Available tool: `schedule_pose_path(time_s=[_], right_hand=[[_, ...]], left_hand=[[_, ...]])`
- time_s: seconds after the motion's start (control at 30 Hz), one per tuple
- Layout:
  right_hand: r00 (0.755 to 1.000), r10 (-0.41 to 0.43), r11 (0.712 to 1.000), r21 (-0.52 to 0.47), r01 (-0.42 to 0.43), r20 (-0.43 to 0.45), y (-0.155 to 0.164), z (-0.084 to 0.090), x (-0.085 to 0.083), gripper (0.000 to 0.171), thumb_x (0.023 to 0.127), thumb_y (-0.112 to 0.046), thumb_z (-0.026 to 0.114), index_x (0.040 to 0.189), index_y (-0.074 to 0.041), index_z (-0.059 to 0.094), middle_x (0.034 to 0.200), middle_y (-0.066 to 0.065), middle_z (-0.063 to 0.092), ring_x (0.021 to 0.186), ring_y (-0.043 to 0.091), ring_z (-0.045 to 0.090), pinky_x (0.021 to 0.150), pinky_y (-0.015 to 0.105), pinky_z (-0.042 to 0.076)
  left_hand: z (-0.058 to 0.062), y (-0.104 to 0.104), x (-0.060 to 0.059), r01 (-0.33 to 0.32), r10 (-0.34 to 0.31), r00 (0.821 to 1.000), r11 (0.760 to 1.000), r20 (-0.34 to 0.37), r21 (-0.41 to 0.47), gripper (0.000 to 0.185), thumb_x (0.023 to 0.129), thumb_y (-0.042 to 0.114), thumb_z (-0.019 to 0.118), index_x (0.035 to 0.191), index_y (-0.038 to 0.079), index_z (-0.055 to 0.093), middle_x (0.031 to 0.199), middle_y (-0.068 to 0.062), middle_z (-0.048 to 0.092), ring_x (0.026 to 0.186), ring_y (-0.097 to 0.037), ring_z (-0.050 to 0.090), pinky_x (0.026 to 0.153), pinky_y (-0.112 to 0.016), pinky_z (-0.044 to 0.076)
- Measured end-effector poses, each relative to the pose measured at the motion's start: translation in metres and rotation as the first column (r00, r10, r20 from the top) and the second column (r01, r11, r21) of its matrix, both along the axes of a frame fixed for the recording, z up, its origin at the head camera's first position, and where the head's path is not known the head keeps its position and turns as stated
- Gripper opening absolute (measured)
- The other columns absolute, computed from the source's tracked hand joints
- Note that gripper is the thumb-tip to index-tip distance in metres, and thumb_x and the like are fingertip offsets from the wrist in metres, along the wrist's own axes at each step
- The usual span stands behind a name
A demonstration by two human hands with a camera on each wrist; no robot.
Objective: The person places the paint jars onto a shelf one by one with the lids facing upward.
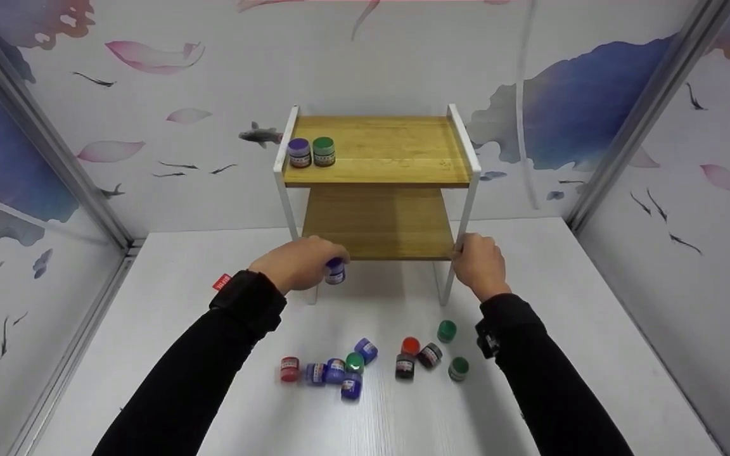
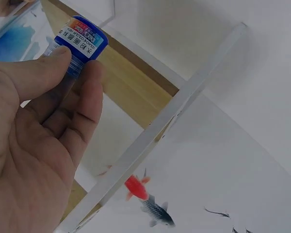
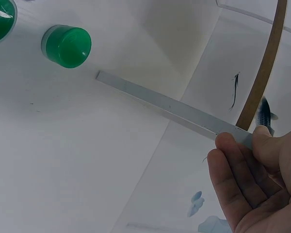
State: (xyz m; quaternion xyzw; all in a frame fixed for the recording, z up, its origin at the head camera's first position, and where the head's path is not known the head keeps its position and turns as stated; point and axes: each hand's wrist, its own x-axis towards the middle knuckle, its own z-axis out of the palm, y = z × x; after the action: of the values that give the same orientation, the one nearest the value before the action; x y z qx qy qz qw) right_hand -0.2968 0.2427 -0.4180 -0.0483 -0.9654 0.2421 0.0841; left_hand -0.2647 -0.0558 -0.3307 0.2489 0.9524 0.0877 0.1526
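Fingers of the left hand [image 1: 298, 263] pinch a blue jar [image 1: 335, 272]; right hand [image 1: 480, 264] fingers grip the shelf post [image 1: 463, 240].

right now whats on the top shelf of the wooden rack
Two jars stand at the left end of the top shelf: a purple-lidded jar and a green-lidded jar. Nothing covers the shelf.
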Motion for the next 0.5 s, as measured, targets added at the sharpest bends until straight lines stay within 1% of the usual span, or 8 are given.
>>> schedule_pose_path(time_s=[0.13, 0.3, 0.5], right_hand=[[1.0, -0.004, 1.0, 0.007, 0.004, -0.004, 0.0, 0.001, 0.0, 0.015, 0.091, -0.009, 0.059, 0.089, 0.002, 0.068, 0.091, 0.021, 0.071, 0.084, 0.034, 0.07, 0.072, 0.046, 0.056], [1.0, -0.003, 1.0, 0.005, 0.003, -0.004, 0.0, 0.0, -0.001, 0.014, 0.091, -0.007, 0.058, 0.088, 0.002, 0.068, 0.092, 0.021, 0.071, 0.085, 0.035, 0.07, 0.073, 0.047, 0.056], [1.0, -0.001, 1.0, -0.006, 0.001, 0.021, -0.001, 0.0, -0.001, 0.015, 0.092, -0.009, 0.061, 0.093, 0.003, 0.069, 0.094, 0.021, 0.072, 0.087, 0.035, 0.07, 0.076, 0.047, 0.056]], left_hand=[[0.01, 0.003, -0.001, 0.012, -0.013, 1.0, 1.0, -0.025, -0.019, 0.029, 0.099, 0.009, 0.053, 0.125, 0.017, 0.064, 0.118, -0.007, 0.067, 0.105, -0.023, 0.06, 0.101, -0.042, 0.049], [0.023, 0.011, -0.001, 0.019, -0.02, 0.999, 1.0, -0.031, -0.019, 0.029, 0.099, 0.01, 0.053, 0.125, 0.017, 0.064, 0.118, -0.007, 0.066, 0.106, -0.024, 0.059, 0.102, -0.043, 0.048], [0.036, 0.018, 0.0, 0.04, -0.042, 0.997, 0.999, -0.062, -0.028, 0.032, 0.097, 0.007, 0.056, 0.126, 0.018, 0.063, 0.119, -0.007, 0.065, 0.107, -0.024, 0.059, 0.104, -0.043, 0.047]])
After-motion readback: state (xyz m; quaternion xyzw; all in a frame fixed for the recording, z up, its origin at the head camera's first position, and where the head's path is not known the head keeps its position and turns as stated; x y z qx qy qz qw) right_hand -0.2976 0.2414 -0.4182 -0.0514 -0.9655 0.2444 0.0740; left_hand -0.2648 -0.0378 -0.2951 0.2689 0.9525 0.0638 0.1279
